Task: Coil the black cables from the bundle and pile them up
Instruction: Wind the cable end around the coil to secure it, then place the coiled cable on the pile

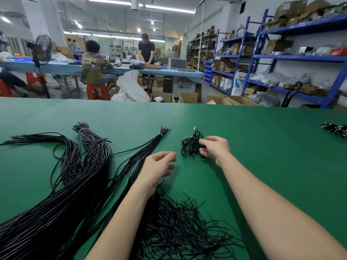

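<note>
Long black cables lie in tied bundles [88, 160] across the left of the green table [262, 147], their ends fanning out at the far side. A small pile of coiled black cables [190, 144] sits at the centre. My right hand [215, 148] reaches onto the pile's right edge, fingers loosely spread and touching the coils. My left hand [159, 167] hovers just left of the pile, fingers relaxed and holding nothing. A heap of short black ties [178, 226] lies between my forearms near the front edge.
Another small clump of coiled cables [335, 130] lies at the table's far right edge. Beyond the table are cardboard boxes [187, 97], blue shelving [281, 57], and people working at a blue-covered bench [112, 69].
</note>
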